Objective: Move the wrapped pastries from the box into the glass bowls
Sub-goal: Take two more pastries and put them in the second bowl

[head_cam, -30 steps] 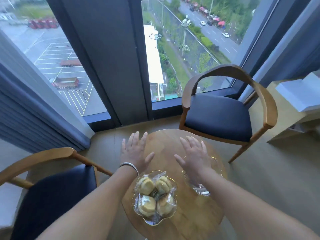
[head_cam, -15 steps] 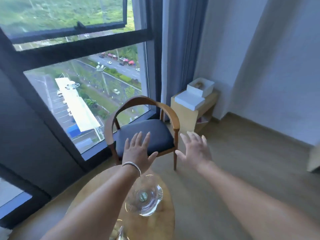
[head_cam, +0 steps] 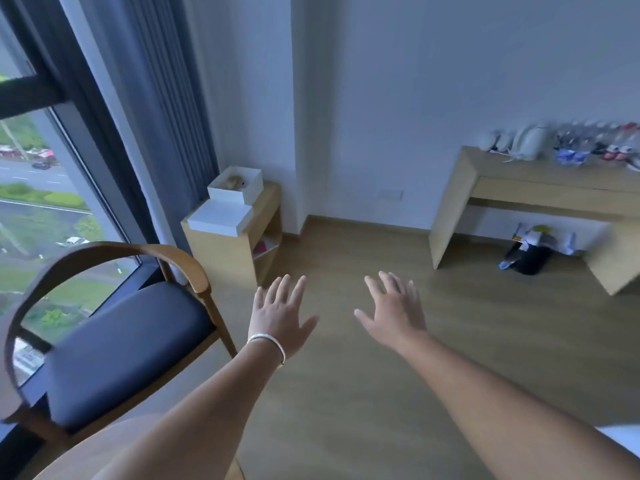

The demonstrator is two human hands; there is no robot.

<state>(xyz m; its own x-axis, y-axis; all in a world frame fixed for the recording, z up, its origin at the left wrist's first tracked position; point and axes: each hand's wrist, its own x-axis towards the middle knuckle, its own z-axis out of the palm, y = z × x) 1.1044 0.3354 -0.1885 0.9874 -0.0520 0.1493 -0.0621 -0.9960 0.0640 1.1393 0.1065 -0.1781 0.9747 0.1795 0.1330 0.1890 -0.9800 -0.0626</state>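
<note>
Swinging further to the right since half a second ago, the view has lost the glass bowl that sat below the left wrist, and only a pale curved sliver of the round table (head_cam: 114, 441) shows beneath the left forearm. Both hands have kept their raised, spread pose.

The left hand (head_cam: 277, 315) is released, fingers straight and fanned, palm down, holding nothing; a silver bracelet (head_cam: 268, 342) circles its wrist. The right hand (head_cam: 393, 311) is released too, fingers splayed in the air and apart from the left one.

Beyond the left hand's fingertips and slightly to its left stands a low wooden cabinet (head_cam: 228, 254). On top sits the open white box (head_cam: 237, 187), with a tan wrapped pastry (head_cam: 232, 182) lying inside, too small to make out further. The box lid (head_cam: 220, 218) lies flat just in front of the box, on the near part of the cabinet top.

To the left of the left hand is a wooden armchair (head_cam: 114, 323) with a dark blue seat, backed by the window (head_cam: 31, 209) and a blue curtain (head_cam: 162, 109). Beyond the right hand and off to its right stands a wooden desk (head_cam: 540, 188) with blurred clutter on top and a black bin (head_cam: 528, 259) beneath it.
</note>
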